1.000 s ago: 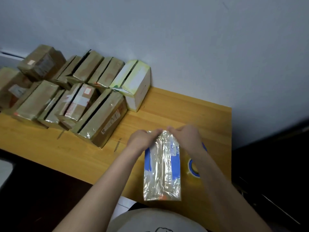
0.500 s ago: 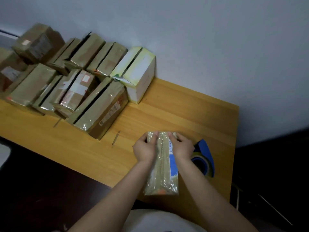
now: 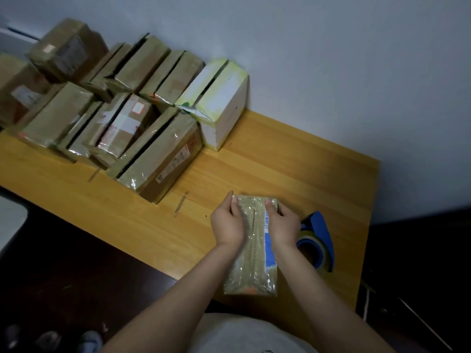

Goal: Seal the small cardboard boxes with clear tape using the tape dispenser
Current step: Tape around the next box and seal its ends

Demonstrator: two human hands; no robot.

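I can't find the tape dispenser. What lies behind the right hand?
A blue tape dispenser with its clear roll lies on the wooden table there. The right hand, gripping the taped box, covers its left part.

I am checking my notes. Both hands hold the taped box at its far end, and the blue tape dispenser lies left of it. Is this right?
No: the head view shows the tape dispenser right of the box, not left. The left hand and right hand do hold its far end.

Tape-covered small box (image 3: 251,248) lies flat beside blue tape dispenser (image 3: 318,240)
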